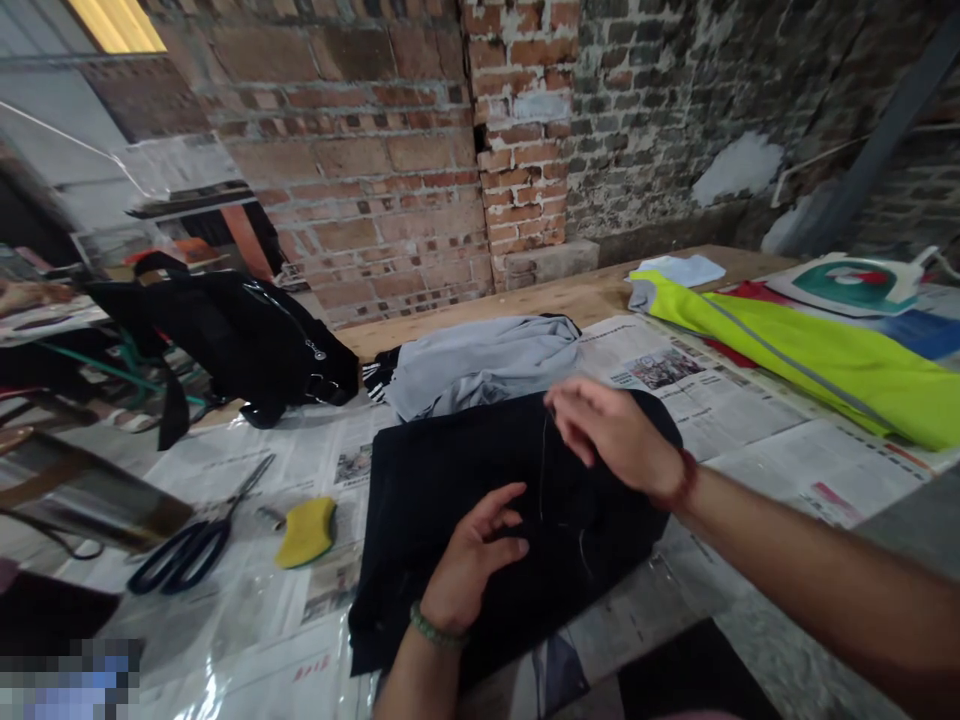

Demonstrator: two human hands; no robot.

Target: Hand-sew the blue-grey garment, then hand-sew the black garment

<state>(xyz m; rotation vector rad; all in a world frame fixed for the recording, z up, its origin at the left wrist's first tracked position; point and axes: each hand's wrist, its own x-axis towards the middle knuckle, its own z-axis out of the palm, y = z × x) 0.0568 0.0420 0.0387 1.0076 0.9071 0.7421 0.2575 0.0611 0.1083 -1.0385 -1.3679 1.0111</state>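
Note:
A folded black cloth lies on the newspaper in front of me. Above its right part my right hand is raised, its fingers pinched together. From those fingers a thin pale thread runs down to the cloth. Whether a needle is in the pinch is too small to tell. My left hand hovers over or rests on the cloth's lower middle, thumb and fingers apart, holding nothing visible. Left of the cloth are a yellow sponge and dark-handled scissors.
Behind the cloth lie a grey garment and a black bag. A neon yellow vest and a green-and-white iron are at right. A metal cylinder is at left. Newspaper covers the table against a brick wall.

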